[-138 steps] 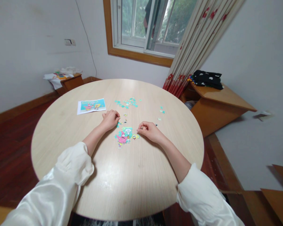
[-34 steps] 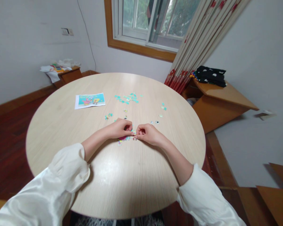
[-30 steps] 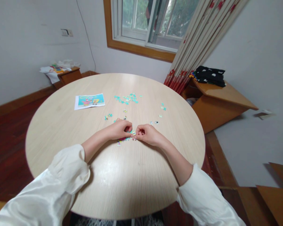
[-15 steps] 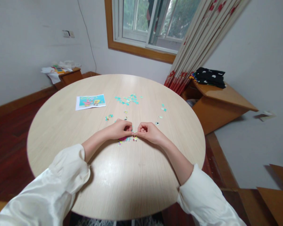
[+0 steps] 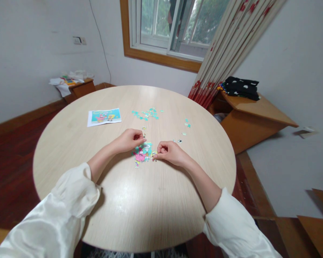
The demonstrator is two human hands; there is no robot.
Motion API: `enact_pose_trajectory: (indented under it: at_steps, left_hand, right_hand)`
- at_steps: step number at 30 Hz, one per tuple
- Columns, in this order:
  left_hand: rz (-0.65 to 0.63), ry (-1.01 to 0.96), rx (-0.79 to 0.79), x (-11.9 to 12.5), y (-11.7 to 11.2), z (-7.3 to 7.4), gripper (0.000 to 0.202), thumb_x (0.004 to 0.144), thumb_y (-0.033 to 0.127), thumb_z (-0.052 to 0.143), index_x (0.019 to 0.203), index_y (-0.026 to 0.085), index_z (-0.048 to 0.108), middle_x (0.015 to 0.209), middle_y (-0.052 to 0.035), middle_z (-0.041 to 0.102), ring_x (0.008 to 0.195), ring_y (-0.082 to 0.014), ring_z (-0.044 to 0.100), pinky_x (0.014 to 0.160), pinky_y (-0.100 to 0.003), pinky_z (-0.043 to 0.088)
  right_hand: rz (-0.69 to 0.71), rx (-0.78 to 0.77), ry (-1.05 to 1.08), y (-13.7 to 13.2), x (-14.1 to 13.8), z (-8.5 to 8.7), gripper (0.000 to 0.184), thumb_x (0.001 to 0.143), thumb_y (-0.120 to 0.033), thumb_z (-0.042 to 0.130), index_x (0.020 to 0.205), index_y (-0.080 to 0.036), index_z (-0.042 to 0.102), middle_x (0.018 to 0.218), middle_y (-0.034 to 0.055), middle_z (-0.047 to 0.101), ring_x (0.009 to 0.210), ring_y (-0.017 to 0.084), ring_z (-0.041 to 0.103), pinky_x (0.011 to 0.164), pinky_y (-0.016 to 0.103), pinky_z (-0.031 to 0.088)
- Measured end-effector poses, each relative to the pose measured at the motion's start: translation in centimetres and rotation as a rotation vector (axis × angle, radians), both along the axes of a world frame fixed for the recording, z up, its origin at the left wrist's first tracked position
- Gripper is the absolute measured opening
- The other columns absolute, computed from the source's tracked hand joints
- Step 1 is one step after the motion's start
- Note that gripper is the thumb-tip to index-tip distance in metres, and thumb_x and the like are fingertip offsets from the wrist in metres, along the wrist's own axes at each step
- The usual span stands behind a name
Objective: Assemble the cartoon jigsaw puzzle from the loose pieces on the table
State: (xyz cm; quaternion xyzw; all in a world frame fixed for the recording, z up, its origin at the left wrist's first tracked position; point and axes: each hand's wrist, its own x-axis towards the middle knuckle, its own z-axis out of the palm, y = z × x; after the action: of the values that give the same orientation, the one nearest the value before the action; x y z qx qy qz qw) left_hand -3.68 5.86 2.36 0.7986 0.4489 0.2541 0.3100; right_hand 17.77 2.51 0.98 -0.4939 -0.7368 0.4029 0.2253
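Observation:
A partly joined jigsaw puzzle (image 5: 141,154) with a pink starfish figure and a turquoise background lies flat on the table. My right hand (image 5: 170,152) is at its right edge, thumb and fingers closed on a yellow puzzle piece (image 5: 154,154). Beyond the puzzle's upper left side is my left hand (image 5: 129,139), its thumb and forefinger drawn together. Its fingertips are beside a small loose piece (image 5: 144,135); whether they grip anything is hidden.
Turquoise loose pieces (image 5: 146,114) lie scattered further back on the round table (image 5: 129,208). A printed reference picture (image 5: 104,117) is at the back left. More pieces (image 5: 187,125) lie to the right. A wooden cabinet (image 5: 255,122) stands beyond the table's right edge.
My left hand has moved away from the joined puzzle, up and to the left, uncovering the pink figure. My right hand stays at the puzzle's right edge.

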Motion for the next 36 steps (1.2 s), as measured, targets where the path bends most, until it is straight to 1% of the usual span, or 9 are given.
enact_pose_trajectory:
  at_steps: [5, 9, 11, 14, 20, 25, 27, 31, 36]
  left_hand:
    - [0.276, -0.082, 0.118, -1.8, 1.3, -0.1, 0.027, 0.079, 0.03, 0.052, 0.056, 0.019, 0.044, 0.053, 0.0019, 0.043, 0.053, -0.0115, 0.037, 0.055, -0.029, 0.031]
    - [0.38, -0.086, 0.137, -3.2, 2.1, -0.8, 0.026, 0.078, 0.028, 0.052, 0.055, 0.018, 0.046, 0.052, 0.0011, 0.046, 0.052, -0.012, 0.04, 0.055, -0.029, 0.032]
    - [0.399, -0.078, 0.145, -3.7, 2.3, -1.1, 0.023, 0.078, 0.026, 0.052, 0.057, 0.018, 0.049, 0.053, -0.0001, 0.05, 0.054, -0.0128, 0.042, 0.056, -0.029, 0.032]
    - [0.418, -0.063, 0.154, -4.0, 2.4, -1.3, 0.016, 0.076, 0.024, 0.051, 0.061, 0.017, 0.054, 0.057, -0.0018, 0.055, 0.056, -0.0139, 0.046, 0.057, -0.029, 0.034]
    - [0.356, -0.058, 0.121, -4.0, 2.5, -1.8, 0.008, 0.069, 0.019, 0.052, 0.068, 0.016, 0.06, 0.062, -0.0019, 0.058, 0.057, -0.0133, 0.048, 0.058, -0.027, 0.036]
    - [0.297, -0.046, 0.09, -4.1, 2.4, -2.2, 0.008, 0.064, 0.015, 0.054, 0.068, 0.016, 0.06, 0.056, 0.0019, 0.053, 0.055, -0.0119, 0.047, 0.057, -0.025, 0.036]
    - [0.303, -0.053, 0.1, -4.1, 2.4, -2.2, 0.006, 0.064, 0.015, 0.053, 0.067, 0.016, 0.059, 0.056, 0.0022, 0.052, 0.055, -0.0116, 0.046, 0.057, -0.025, 0.036]
    - [0.377, -0.1, 0.142, -4.1, 2.6, -2.0, 0.003, 0.065, 0.016, 0.052, 0.067, 0.017, 0.054, 0.06, 0.002, 0.052, 0.056, -0.0121, 0.046, 0.058, -0.025, 0.035]
    - [0.492, -0.165, 0.145, -4.6, 3.2, -1.8, 0.006, 0.064, 0.013, 0.049, 0.066, 0.019, 0.047, 0.064, 0.0028, 0.05, 0.058, -0.012, 0.044, 0.059, -0.025, 0.037]
  right_hand:
    - [0.042, 0.045, -0.044, 0.0, 0.1, -0.1, 0.035, 0.064, -0.038, 0.074, 0.059, -0.017, 0.047, 0.053, -0.0088, 0.033, 0.052, 0.007, 0.029, 0.051, 0.022, 0.022]
    - [0.014, 0.018, -0.01, 0.1, 0.1, 0.1, 0.037, 0.065, -0.046, 0.071, 0.059, -0.018, 0.047, 0.053, -0.0081, 0.035, 0.052, 0.007, 0.029, 0.051, 0.022, 0.021]
    - [-0.049, 0.018, 0.034, 0.2, 0.0, 0.2, 0.039, 0.067, -0.05, 0.067, 0.06, -0.018, 0.046, 0.053, -0.0077, 0.035, 0.051, 0.007, 0.029, 0.05, 0.022, 0.021]
    - [-0.158, 0.089, 0.106, 0.4, 0.0, 0.2, 0.038, 0.069, -0.051, 0.063, 0.06, -0.019, 0.045, 0.053, -0.0067, 0.037, 0.051, 0.008, 0.031, 0.051, 0.023, 0.023]
    - [-0.264, 0.17, 0.177, 0.7, 0.2, -0.3, 0.036, 0.072, -0.05, 0.06, 0.06, -0.02, 0.044, 0.05, -0.0062, 0.037, 0.049, 0.009, 0.032, 0.051, 0.023, 0.026]
    - [-0.272, 0.183, 0.158, 0.7, 0.1, -0.3, 0.039, 0.07, -0.053, 0.061, 0.059, -0.02, 0.043, 0.049, -0.0067, 0.036, 0.049, 0.009, 0.031, 0.051, 0.024, 0.026]
    - [-0.264, 0.186, 0.15, 0.6, 0.1, -0.3, 0.038, 0.071, -0.052, 0.061, 0.059, -0.02, 0.044, 0.049, -0.0068, 0.036, 0.049, 0.009, 0.032, 0.051, 0.023, 0.026]
    - [-0.255, 0.193, 0.144, 0.6, 0.1, -0.3, 0.033, 0.072, -0.046, 0.059, 0.059, -0.02, 0.044, 0.05, -0.0068, 0.036, 0.05, 0.009, 0.031, 0.052, 0.024, 0.026]
    - [-0.228, 0.201, 0.115, 0.5, -0.1, -0.4, 0.03, 0.072, -0.042, 0.057, 0.058, -0.02, 0.042, 0.05, -0.0068, 0.035, 0.051, 0.009, 0.03, 0.052, 0.024, 0.026]
